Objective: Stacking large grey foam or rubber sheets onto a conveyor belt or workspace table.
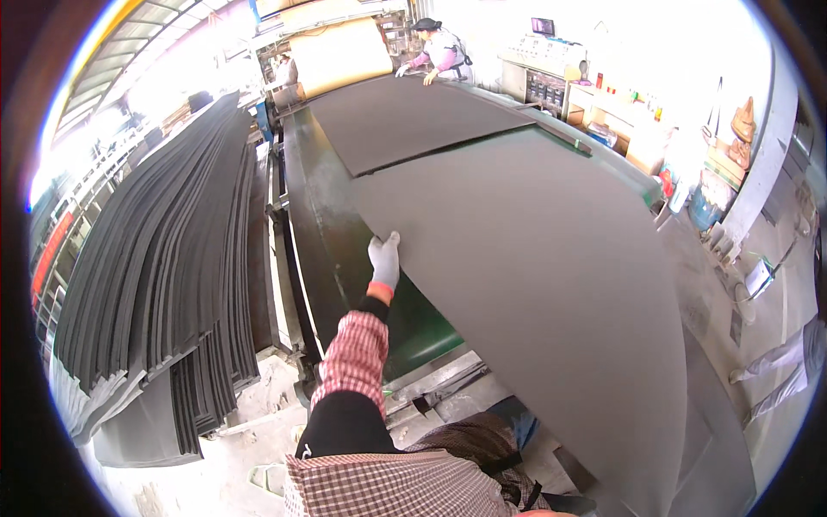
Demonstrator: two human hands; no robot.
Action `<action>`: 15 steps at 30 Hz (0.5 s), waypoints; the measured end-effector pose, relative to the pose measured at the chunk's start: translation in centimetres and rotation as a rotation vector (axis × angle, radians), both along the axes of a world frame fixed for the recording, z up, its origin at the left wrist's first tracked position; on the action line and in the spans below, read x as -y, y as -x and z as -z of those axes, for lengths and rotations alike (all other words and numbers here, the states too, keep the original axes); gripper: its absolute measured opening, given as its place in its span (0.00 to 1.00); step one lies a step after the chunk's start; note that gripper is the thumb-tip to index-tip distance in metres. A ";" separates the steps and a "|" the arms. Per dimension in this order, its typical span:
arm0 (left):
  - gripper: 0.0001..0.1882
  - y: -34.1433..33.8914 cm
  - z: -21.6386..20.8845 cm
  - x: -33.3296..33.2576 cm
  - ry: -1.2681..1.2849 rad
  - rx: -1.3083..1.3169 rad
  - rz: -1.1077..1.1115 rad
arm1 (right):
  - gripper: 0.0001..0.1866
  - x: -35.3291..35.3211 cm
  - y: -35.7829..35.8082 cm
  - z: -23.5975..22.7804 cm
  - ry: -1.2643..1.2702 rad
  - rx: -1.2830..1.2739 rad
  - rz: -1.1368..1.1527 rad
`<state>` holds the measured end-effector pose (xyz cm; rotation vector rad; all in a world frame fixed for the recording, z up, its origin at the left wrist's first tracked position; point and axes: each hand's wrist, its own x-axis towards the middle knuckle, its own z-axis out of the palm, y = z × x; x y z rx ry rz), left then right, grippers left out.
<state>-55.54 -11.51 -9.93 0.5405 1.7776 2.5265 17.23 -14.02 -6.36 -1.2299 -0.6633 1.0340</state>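
At the left of the frame, a tall stack of dark sheets (164,233) is leaning in fanned layers beside the machine. Next to it, a green belt (323,185) is running from the centre toward the upper part of the frame, where a pale roll (340,56) is hanging behind its far end. Just left of centre, the gloved left hand (384,258), below a red checked sleeve (355,349), is clamping the left edge of the near grey sheet (543,293); the thumb is showing at the rim, the other fingers largely hidden. Higher up, the far grey sheet (422,121) is lying on the belt, and a co-worker (444,52) is reaching toward its far edge. The near grey sheet is spreading from the centre to the lower right, its far edge lying along the far grey sheet; whether the two are overlapping, one cannot tell. The right hand is not showing, so its grip cannot be judged. The step in hand is seemingly laying and lining up the near grey sheet; the next move is probably calling for squaring that edge while supporting the overhanging end.
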 end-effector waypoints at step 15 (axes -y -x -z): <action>0.44 -15.1 4.4 -2.9 1.470 -0.648 0.270 | 0.21 -3.9 25.1 12.7 0.284 -0.249 -1.028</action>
